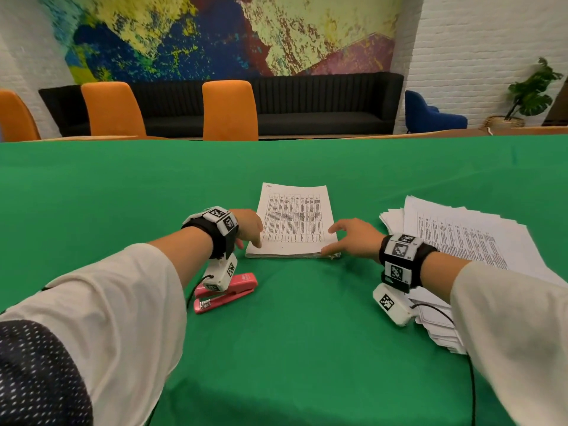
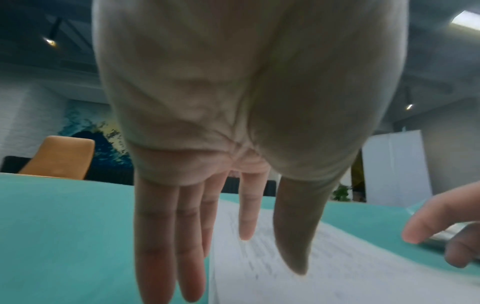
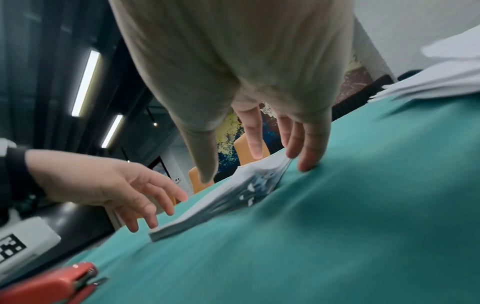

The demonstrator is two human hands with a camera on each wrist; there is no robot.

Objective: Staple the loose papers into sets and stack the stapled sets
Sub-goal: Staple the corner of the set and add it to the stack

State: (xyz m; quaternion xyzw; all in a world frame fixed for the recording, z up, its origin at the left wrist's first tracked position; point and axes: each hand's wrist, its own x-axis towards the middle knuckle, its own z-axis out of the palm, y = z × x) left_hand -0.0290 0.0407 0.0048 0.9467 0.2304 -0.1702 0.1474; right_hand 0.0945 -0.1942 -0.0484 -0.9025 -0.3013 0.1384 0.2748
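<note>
A neat stack of printed sets (image 1: pixel 293 222) lies mid-table on the green cloth, seen also as the stack (image 3: pixel 221 197) and as white paper (image 2: pixel 285 267). My left hand (image 1: pixel 250 232) is at the stack's left edge, fingers straight (image 2: pixel 166 236). My right hand (image 1: pixel 347 236) is at its right near corner, fingers spread and touching the paper edge (image 3: pixel 288 148). Neither hand grips anything. A pink stapler (image 1: pixel 226 292) lies on the cloth under my left wrist, shown also as the stapler (image 3: pixel 49 283). A loose, fanned pile of papers (image 1: pixel 455 238) sits to the right.
Green cloth (image 1: pixel 292 348) covers the whole table. Orange chairs (image 1: pixel 229 110) stand at the far edge, with a black sofa (image 1: pixel 322 103) behind. A cable (image 1: pixel 471 379) trails from my right wrist across the near right.
</note>
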